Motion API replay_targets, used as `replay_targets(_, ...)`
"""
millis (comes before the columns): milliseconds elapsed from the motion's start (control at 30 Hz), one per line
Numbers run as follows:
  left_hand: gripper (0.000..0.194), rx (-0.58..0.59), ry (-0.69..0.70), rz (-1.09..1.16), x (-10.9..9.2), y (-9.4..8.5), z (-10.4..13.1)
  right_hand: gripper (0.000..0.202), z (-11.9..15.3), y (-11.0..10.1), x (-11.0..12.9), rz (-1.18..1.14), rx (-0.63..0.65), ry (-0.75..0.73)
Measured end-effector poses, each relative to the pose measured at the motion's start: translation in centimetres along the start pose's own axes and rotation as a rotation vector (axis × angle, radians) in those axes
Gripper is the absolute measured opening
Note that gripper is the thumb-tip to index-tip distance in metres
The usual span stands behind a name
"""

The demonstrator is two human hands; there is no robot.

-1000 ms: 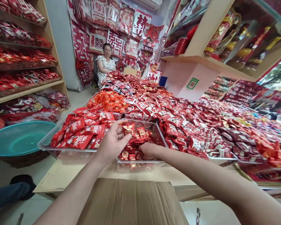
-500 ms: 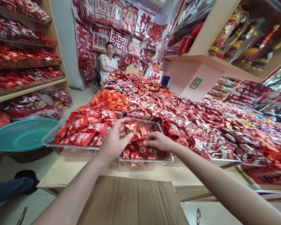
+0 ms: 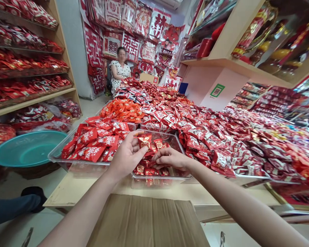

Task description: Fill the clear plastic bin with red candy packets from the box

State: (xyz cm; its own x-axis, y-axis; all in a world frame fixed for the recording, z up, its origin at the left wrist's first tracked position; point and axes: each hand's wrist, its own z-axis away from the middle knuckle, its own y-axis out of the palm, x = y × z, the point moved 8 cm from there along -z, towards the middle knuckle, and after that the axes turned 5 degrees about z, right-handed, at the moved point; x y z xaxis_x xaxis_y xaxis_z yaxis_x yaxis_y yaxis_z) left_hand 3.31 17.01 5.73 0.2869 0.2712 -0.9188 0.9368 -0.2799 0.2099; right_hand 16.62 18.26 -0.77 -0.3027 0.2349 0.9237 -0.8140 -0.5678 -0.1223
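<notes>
At the far left, a pale wooden shelf unit (image 3: 66,51) bears rows of red packets, and a round turquoise plastic basin (image 3: 28,149) sits below it, well to the left of the small clear plastic bin (image 3: 161,177), which is the landmark here. Below the basin, a blue trouser leg (image 3: 14,209) ends in a dark shoe (image 3: 36,197).

Just left of the small bin, a larger clear plastic tray (image 3: 78,160) holds plump red packets with white lettering (image 3: 89,144). Behind the tray lie bright orange packets (image 3: 122,109); farther back sits a person in a white dress with dark dots (image 3: 119,70).

The left hand (image 3: 127,154) is over the small bin's left side, its fingers curled and its thumb pressed on a shiny red-and-gold wrapped packet (image 3: 144,140), held upright above the bin's contents. More small red-and-gold packets (image 3: 151,171) lie inside the bin (their gold print catches the light).

The right hand (image 3: 171,159) reaches in from the bin's right side, fingers bent and close together among the packets; whether they grip one, I cannot tell.

In front of the bin, a brown corrugated cardboard piece (image 3: 146,221) lies nearest the wearer, beside the pale wooden table (image 3: 63,192). To the bin's right spreads a broad heap of dark red packets (image 3: 221,132), beneath a green-framed code sign (image 3: 217,90).
</notes>
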Motion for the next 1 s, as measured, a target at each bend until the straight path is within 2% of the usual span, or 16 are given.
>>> replay_targets(100, 0.037, -0.006, 0.001, -0.003, 0.0, -0.1, 0.0, 0.02, 0.2, 0.2, 0.5, 0.125, -0.022, -0.102)
replay_targets(200, 0.036, -0.012, -0.003, -0.01, 0.0, -0.1, 0.0, 0.023, 0.3, -0.3, 0.6, 0.25, -0.12, -0.197)
replay_targets(333, 0.038, -0.01, -0.014, -0.001, -0.1, -0.1, 0.1, 0.032, 0.3, -0.9, 0.3, 0.269, -0.19, -0.229)
replay_targets(500, 0.039, -0.006, -0.014, -0.024, -0.1, 0.0, 0.1, 0.025, 0.5, -1.4, 1.3, 0.3, -0.25, -0.301)
replay_targets(600, 0.038, -0.002, -0.014, -0.015, -0.1, 0.1, 0.1, 0.021, 0.6, -1.9, 1.8, 0.403, -0.263, -0.289)
replay_targets(733, 0.038, -0.007, -0.007, -0.009, -0.1, 0.0, 0.0, 0.02, 0.4, -1.8, 1.7, 0.516, -0.205, -0.217)
replay_targets(900, 0.036, -0.012, -0.005, -0.031, -0.1, -0.1, 0.1, 0.018, -0.2, -0.2, 0.6, 0.488, -0.095, -0.08)
replay_targets(1000, 0.036, -0.004, -0.006, -0.026, -0.1, 0.0, 0.1, 0.009, -0.1, -0.3, 1.2, 0.479, -0.131, -0.062)
